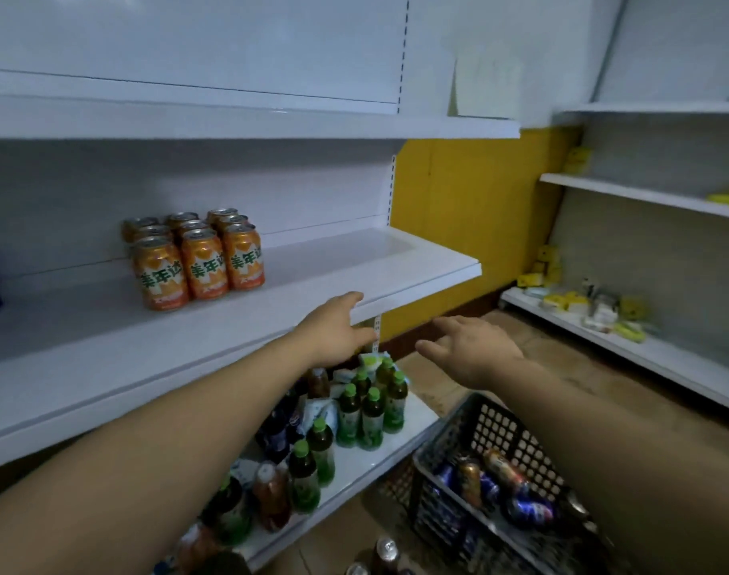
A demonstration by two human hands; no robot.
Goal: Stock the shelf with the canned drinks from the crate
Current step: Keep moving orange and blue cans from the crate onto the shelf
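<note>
Seen from the head camera, a white middle shelf (313,280) of smooth painted metal is taken as the landmark. On it, left of centre, nine orange cans (197,259) are packed in a tight three-by-three block, glossy cylinders with silver tops and green-and-white lettering. Much of the shelf to the right of the block is bare. The left hand (334,329) is held at the shelf's front lip, empty, fingers loosely spread and the thumb up near the edge; whether the edge is touched cannot be told. The right hand (470,350) is held to the right of that lip and slightly lower, also empty, fingers spread and palm down. Below the shelf and to the right, on the floor, a dark plastic crate (491,433) with a perforated lattice wall is seen, with several loose cans (499,479), orange and blue, lying on their sides inside. Directly under the shelf, green-capped bottles (371,412) are crowded on a lower board. Two more can tops are seen on the floor near the crate. As a judgement, rounded cans lying loose could roll or slip when lifted, and a careless placement beside the block could topple its front row. An arm swung low could knock the bottles below.
</note>
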